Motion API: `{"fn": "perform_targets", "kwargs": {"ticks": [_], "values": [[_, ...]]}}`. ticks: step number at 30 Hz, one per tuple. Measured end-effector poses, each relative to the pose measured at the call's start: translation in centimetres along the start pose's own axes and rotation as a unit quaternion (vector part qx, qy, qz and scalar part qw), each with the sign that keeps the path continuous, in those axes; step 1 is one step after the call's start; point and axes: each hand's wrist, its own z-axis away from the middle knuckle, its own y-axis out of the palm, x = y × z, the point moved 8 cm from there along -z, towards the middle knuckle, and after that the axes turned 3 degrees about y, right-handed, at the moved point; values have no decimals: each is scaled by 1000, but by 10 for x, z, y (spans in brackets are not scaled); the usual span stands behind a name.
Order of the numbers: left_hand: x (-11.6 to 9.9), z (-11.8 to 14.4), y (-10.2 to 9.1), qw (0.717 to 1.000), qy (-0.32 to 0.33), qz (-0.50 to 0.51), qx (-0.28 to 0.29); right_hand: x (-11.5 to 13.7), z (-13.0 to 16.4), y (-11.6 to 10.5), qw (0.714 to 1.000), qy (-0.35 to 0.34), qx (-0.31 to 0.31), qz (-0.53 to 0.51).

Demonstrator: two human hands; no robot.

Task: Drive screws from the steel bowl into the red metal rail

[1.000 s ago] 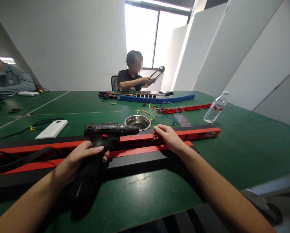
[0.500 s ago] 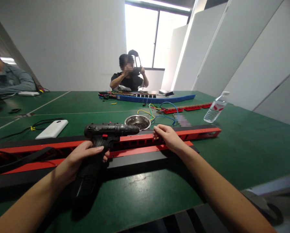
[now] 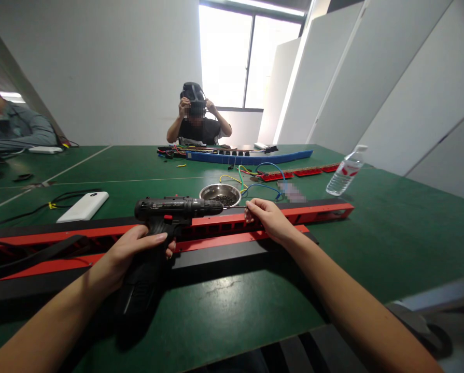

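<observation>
1. Two hands are working at one long red rail [image 3: 317,211]: the left hand [image 3: 128,254] is wrapping its fingers closed around the grip of a black cordless driver [image 3: 165,217], and the right hand [image 3: 268,220] is pinching closed at the tip of the driver bit, on top of the rail.
2. Judging progress, a screw seems to be getting seated at the bit; the pictures are not showing it, nor how many are in or left.
3. Just beyond the right fingertips, a steel bowl [image 3: 220,192] of dark screws is sitting on the green table [image 3: 391,233].
4. Pointing from the left fingers toward the right ones, the driver is lying nearly level, its long axis running along the rail.
5. Lying crosswise under both hands, the rail is stretching left to right past each.
</observation>
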Motion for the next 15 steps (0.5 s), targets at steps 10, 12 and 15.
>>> {"fn": "perform_targets", "kwargs": {"ticks": [10, 12, 15], "values": [[-1, -3, 0, 999, 17, -27, 23, 0, 0, 1, 1000, 6, 3, -12], [-1, -3, 0, 999, 18, -27, 26, 1, 0, 1, 1000, 7, 5, -11], [-2, -3, 1, 999, 19, -24, 31, 1, 0, 2, 1000, 9, 5, -11]]}}
